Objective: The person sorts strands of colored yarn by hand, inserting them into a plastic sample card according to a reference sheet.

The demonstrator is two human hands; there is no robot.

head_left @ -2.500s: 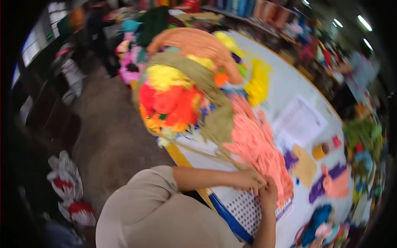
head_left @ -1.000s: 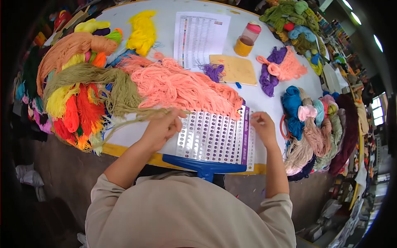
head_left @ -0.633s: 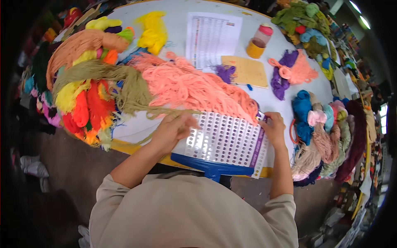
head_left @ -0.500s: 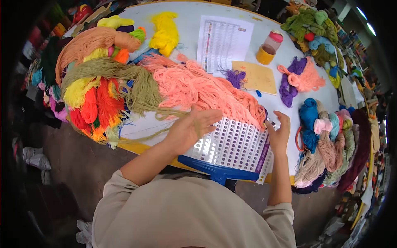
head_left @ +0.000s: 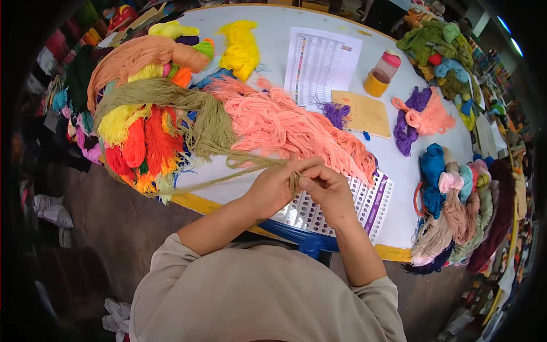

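Your left hand (head_left: 270, 191) has its grip curled mostly closed around strands of green yarn (head_left: 209, 122). Your right hand (head_left: 329, 191) meets it, thumb and fingers close together; I can't tell if that grip pinches yarn. The strands stretch left to the big green bunch on the worktop (head_left: 401, 199). The card with holes (head_left: 364, 199) lies under your hands, beside pink yarn (head_left: 285, 125).

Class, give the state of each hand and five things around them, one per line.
Thin olive-green yarn strands, held, trailing leftward.
Left hand, holding the strands.
Right hand, fingers bent; grip unclear.
White perforated sheet with purple strip, partly covered.
Coral-pink yarn heap, loose, overlapping that sheet.
White printed paper, unfolded.
Clear pink-lidded jar, closed.
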